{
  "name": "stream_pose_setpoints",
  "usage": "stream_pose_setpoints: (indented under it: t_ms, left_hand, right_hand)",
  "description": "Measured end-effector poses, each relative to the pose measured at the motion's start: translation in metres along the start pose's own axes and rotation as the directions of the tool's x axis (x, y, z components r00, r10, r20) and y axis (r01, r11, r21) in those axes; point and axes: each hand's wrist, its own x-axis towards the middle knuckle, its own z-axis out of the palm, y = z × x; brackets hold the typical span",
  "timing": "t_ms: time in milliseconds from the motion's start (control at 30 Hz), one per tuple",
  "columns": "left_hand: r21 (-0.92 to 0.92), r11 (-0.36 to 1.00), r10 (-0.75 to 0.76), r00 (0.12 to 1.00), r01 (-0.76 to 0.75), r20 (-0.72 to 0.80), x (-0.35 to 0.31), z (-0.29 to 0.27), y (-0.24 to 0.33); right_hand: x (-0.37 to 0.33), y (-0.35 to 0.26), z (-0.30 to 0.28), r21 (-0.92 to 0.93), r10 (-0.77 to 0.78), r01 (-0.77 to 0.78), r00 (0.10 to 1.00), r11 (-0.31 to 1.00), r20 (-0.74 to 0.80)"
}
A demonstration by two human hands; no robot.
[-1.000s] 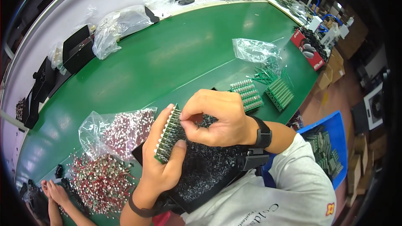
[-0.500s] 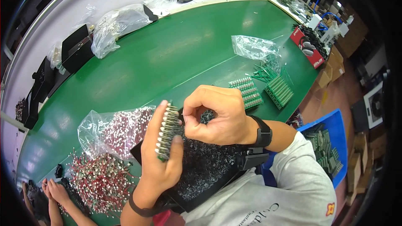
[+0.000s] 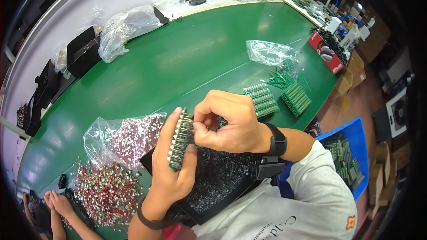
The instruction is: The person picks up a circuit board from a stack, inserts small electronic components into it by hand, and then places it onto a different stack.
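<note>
My left hand point(image 3: 171, 169) grips a green circuit board panel point(image 3: 181, 140) by its edges, fingers on one long side and thumb on the other. Silver metal parts line the panel, which is tilted up on its side. Close to its right edge, my right hand point(image 3: 229, 120) is closed in a pinch. Whatever lies between those fingertips is too small or hidden to make out. Under both hands sits a black tray point(image 3: 240, 198) heaped with small black parts point(image 3: 213, 173).
Red-and-white wired parts point(image 3: 106, 191) lie piled left, beside a clear bag point(image 3: 133, 140) of similar ones. Board panels point(image 3: 262, 100) and green wires point(image 3: 282, 79) lie right. A blue bin point(image 3: 362, 151) holds more boards. A co-worker's hands point(image 3: 58, 202) work at lower left.
My right hand has come slightly left and its fingertips now meet the panel's edge. The panel in my left hand has turned a little, showing more of its face.
</note>
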Motion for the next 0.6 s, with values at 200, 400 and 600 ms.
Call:
stream_pose_setpoints:
  t_ms: [200,400,600]
  left_hand:
    - [0.017,0.999,0.039,0.999,-0.039,-0.018,0.002,0.001,0.004]
    - [0.064,0.996,0.058,0.998,-0.059,0.019,0.003,-0.002,-0.001]
    - [0.186,0.975,0.124,0.992,-0.126,0.018,0.003,-0.001,-0.005]
  right_hand:
    - [0.001,-0.004,-0.003,0.047,-0.052,0.052,0.999,0.998,-0.014]
    - [0.001,0.0,0.004,0.033,-0.133,0.134,0.991,0.99,-0.032]
    - [0.0,-0.005,0.005,0.055,-0.006,0.007,1.0,0.998,-0.015]
